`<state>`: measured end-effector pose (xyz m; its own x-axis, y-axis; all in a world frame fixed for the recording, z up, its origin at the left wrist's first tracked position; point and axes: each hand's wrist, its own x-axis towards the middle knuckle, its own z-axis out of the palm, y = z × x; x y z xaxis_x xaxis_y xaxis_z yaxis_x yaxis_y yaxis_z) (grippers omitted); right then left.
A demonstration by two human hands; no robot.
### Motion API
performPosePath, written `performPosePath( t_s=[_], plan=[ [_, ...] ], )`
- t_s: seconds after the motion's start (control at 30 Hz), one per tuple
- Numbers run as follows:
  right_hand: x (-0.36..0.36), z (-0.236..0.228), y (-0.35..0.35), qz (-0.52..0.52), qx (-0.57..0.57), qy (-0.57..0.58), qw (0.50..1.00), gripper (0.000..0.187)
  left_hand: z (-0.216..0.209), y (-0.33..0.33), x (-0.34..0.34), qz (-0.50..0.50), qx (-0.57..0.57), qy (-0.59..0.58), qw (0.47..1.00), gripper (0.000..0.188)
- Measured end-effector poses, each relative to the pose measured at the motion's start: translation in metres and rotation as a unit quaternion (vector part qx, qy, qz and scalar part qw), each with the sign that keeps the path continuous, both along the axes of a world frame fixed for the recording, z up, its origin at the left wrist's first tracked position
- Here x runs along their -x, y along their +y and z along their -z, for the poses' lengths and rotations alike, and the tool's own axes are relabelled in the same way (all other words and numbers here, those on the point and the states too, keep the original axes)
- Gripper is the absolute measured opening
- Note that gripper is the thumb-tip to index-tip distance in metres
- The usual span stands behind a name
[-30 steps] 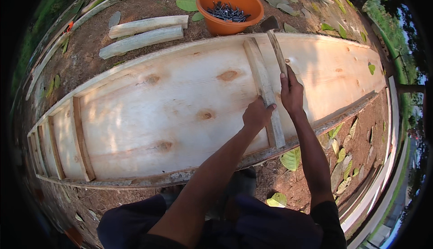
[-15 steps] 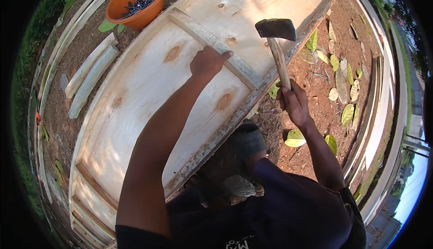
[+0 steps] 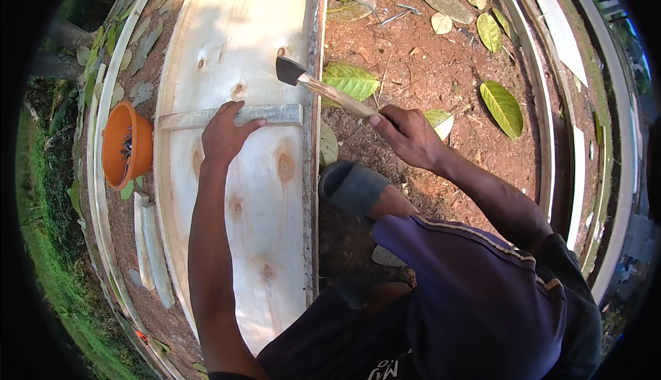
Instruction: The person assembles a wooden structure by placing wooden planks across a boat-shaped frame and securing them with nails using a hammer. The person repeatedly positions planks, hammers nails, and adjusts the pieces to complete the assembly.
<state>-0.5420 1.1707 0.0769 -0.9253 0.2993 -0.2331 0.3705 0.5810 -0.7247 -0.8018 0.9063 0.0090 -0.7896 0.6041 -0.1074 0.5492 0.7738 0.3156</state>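
My left hand (image 3: 224, 134) straddles a short wooden batten (image 3: 279, 114), thumb on the near side and fingers over it. The batten lies across a pale plywood panel (image 3: 261, 173) framed with wooden strips. In my right hand (image 3: 413, 137) is a hatchet (image 3: 337, 96), its wooden handle gripped near the lower end. Its dark metal head is tilted to the left, over the panel near its right edge and beyond the batten's right end. Whether the head touches anything I cannot tell.
An orange bucket (image 3: 141, 147) of nails stands left of the panel, with two short wood pieces (image 3: 155, 249) nearby. Large leaves (image 3: 501, 110) lie on the reddish soil at right. Long boards (image 3: 540, 90) run along the far right. My sandalled foot (image 3: 354, 187) is beside the panel.
The view has turned, so the panel now runs nearly straight up the picture. The hatchet has tipped leftward over the panel's right edge. My left hand stays on the batten.
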Motion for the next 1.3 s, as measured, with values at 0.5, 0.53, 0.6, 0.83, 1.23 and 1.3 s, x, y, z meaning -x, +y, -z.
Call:
performPosePath(
  t_s=[0.5, 0.53, 0.6, 0.83, 1.23, 1.3],
  plan=[
    [0.003, 0.08, 0.003, -0.072, -0.152, -0.011, 0.986, 0.046, 0.025, -0.016, 0.006, 0.055, -0.005, 0.084, 0.995, 0.058],
    [0.006, 0.069, 0.001, -0.068, -0.143, -0.009, 0.987, 0.045, 0.025, -0.017, 0.006, 0.056, -0.006, 0.08, 0.995, 0.057],
    [0.012, 0.041, -0.007, -0.047, -0.09, 0.004, 0.995, 0.047, 0.027, -0.02, 0.005, 0.053, -0.015, 0.078, 0.995, 0.056],
    [0.001, 0.048, -0.007, -0.056, -0.106, 0.052, 0.991, 0.047, 0.032, -0.017, 0.0, 0.057, -0.044, 0.071, 0.995, 0.051],
    [0.018, 0.004, -0.029, -0.043, -0.023, 0.17, 0.984, 0.055, 0.029, -0.028, 0.003, 0.048, -0.03, 0.066, 0.996, 0.048],
    [0.006, 0.031, -0.02, -0.051, -0.045, 0.181, 0.981, 0.055, 0.028, -0.025, 0.0, 0.051, -0.04, 0.064, 0.996, 0.047]
  ],
)
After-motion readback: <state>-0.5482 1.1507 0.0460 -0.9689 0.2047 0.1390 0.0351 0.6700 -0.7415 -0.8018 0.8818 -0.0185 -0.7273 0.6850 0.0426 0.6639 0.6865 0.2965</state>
